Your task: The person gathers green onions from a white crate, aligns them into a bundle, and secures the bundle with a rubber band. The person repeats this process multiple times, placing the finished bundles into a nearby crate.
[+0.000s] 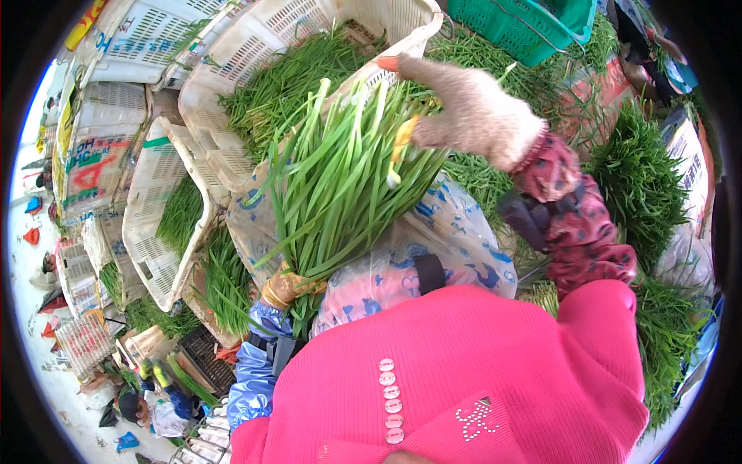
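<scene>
A bunch of long flat green leaves, like garlic chives (342, 180), lies across my lap on a clear plastic apron with blue prints (464, 214). Its pale stem ends point away from me. My left hand (287, 287), in a yellowish glove, is closed around the leafy end nearest me. My right hand (464, 104), in a knitted glove with orange and yellow fingertips, is spread above the stem ends at the bunch's right side. Fingers and thumb are apart. A small pale piece hangs by the yellow fingertip; what it is, I cannot tell.
White plastic crates (255, 52) holding greens stand ahead and left. A green crate (522, 29) is at the top. More leaf bunches (637, 168) stand on the right. Loose greens (481, 180) lie beyond my lap. Another person (165, 414) is at the lower left.
</scene>
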